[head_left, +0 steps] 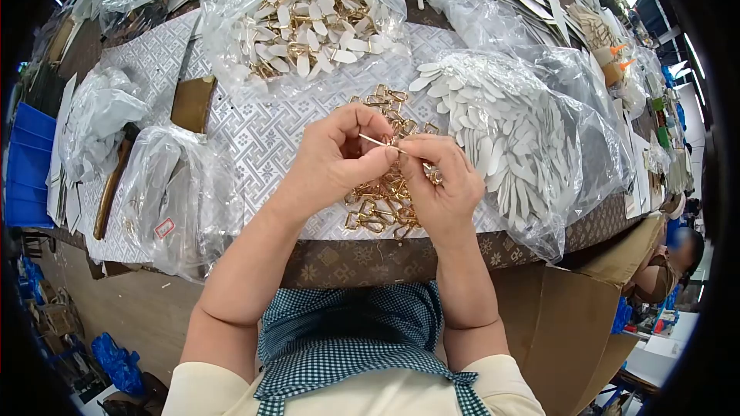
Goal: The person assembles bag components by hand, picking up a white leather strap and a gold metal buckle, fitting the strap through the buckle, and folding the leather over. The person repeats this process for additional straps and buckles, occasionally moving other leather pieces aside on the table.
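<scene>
Above a loose pile of gold metal snap hooks, my two hands meet with their fingertips close together. A thin white tab, seen nearly edge-on, is pinched in my left hand. My right hand is closed in a pinch at the tab's other end. A small gold-coloured bit shows between the fingers, but they hide most of it. To the right, a clear plastic bag holds many loose white tabs. Beyond the pile, another bag holds white tabs joined to gold hooks.
On the left are crumpled plastic bags, a wooden-handled tool, a brown block and a blue bin. A cardboard box stands below the table edge at right. Another person is at far right.
</scene>
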Action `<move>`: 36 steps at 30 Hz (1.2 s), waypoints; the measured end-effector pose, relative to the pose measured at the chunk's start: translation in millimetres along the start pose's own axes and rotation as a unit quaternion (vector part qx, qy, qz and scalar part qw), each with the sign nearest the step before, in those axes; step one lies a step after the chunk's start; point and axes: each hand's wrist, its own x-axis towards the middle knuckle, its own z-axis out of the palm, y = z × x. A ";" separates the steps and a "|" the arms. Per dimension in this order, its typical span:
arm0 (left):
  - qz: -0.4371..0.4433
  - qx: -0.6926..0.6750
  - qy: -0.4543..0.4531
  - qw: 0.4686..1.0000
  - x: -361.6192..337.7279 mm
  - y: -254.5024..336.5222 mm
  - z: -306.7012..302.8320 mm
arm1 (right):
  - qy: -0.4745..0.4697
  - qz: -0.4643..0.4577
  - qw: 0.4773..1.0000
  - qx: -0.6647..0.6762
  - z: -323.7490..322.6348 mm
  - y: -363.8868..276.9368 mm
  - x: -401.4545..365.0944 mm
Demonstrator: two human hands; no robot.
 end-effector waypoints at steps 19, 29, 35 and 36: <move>-0.015 -0.061 0.020 0.998 3.6 -1.6 -4.3 | -0.005 0.324 0.877 0.355 -16.3 -5.4 3.9; 0.001 -0.020 0.037 0.999 -1.0 -4.4 -1.6 | -0.033 0.288 0.926 0.241 -6.1 -11.2 -0.1; 0.042 0.099 0.045 0.993 -2.8 -2.7 1.8 | -0.049 0.173 0.980 0.079 -5.3 -2.9 -1.6; 0.046 0.105 0.040 0.993 -2.4 -5.0 2.0 | -0.050 0.158 0.985 0.048 -6.0 -2.4 -1.7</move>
